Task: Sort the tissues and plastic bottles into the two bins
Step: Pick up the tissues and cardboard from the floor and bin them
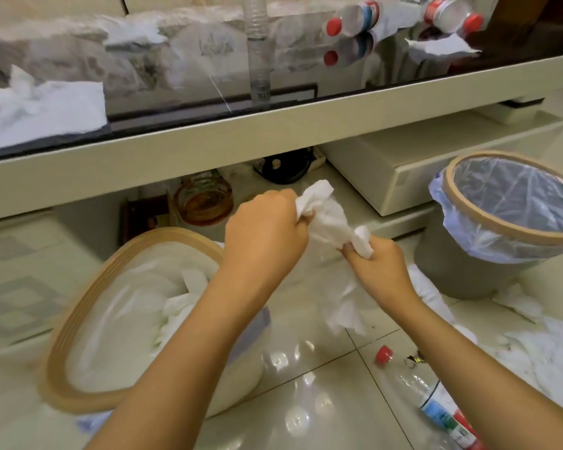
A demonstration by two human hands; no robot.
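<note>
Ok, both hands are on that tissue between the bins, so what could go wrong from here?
The tissue is stretched between the left hand and right hand; it may tear and drop scraps.

It hangs over the floor, between the oval bin holding tissues and the round lined bin, so an early release likely misses both.

A red-capped bottle lies on the floor by the right forearm and could be knocked rolling.

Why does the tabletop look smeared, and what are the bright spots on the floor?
Head view: motion blur smears the tabletop and its bottles; bright spots on the floor tiles are lamp glare; the wide lens bends the table edge.
</note>
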